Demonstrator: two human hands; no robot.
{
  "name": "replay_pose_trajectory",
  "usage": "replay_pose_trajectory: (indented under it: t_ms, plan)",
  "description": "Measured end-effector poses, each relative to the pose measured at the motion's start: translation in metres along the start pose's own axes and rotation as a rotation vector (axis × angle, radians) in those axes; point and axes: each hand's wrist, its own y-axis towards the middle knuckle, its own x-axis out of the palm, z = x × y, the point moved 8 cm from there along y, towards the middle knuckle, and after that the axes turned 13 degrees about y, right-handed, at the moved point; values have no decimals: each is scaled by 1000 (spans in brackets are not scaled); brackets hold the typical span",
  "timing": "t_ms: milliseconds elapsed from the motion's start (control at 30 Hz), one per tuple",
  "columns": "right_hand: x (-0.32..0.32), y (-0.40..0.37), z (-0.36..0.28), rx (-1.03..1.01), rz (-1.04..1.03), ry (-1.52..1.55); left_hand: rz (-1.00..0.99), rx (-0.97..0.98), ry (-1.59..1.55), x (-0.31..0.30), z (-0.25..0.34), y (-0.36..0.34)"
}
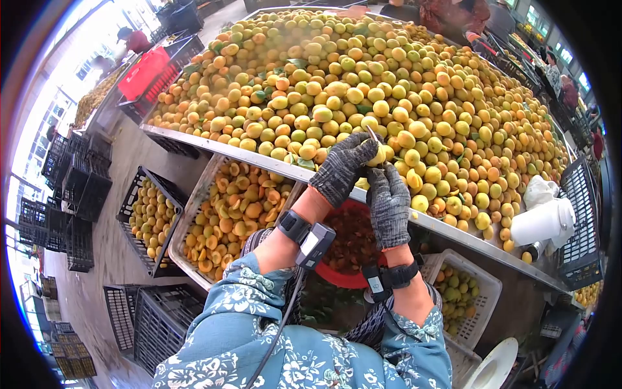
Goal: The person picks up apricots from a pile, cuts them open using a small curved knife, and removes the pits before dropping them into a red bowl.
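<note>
fruit [311, 91] on the table [253, 157] — basin [338, 279] before it.

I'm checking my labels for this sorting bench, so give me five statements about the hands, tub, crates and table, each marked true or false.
1. The left hand and right hand are both bare. False: both wear dark grey gloves.
2. A white container is at the right side of the fruit-covered table. True.
3. The red tub is full of whole yellow fruit. False: it holds dark brown pieces.
4. The pale crate left of the tub holds fruit that has been cut open. True.
5. The black crate beside that one holds only leaves. False: it holds whole fruit.
</note>
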Motion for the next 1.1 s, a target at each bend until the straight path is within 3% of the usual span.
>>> replay_pose_trajectory:
  t_ms: [67, 200, 300, 333, 467, 500, 567, 600, 633, 733, 800, 867, 933, 1100]
  plan:
    - [4, -4, -3, 96, -17, 75, 27, -17, -18, -6, -8, 2]
    - [8, -4, 9, 51, -9, 96, 205, 24, -184, -20, -25, 13]
    - [6, 3, 5, 89, -35, 326, 136, 340, 591, 1, 6, -4]
    - [5, 3, 3, 70, -12, 335, 60, -33, 215, 3, -16, 2]
    - [1, 3, 1, 20, -20, 282, -28, 15, 229, 2, -6, 5]
    - [1, 2, 1, 26, -22, 217, -14, 42, 166, -1, -9, 8]
    - [-1, 1, 18, 153, 7, 367, 53, 80, 208, -6, -10, 11]
    - [0, 1, 14, 104, -29, 270, 101, 82, 252, -8, -8, 9]
    - [1, 0, 17, 166, -12, 390, 139, 103, 294, -11, -8, 10]
    - [5, -3, 13, 153, 7, 379, 173, 87, 223, -9, -2, 6]
    - [10, -6, 15, 261, 14, 560, 205, 125, 238, -11, -5, 12]
    - [10, -10, 15, 298, 18, 502, 233, 129, 247, -21, -11, 15]
    - [11, -11, 17, 303, 57, 422, 204, 88, 81, -18, 4, 7]
    - [9, -3, 19, 255, 11, 400, 173, 39, -91, -15, -24, 16]
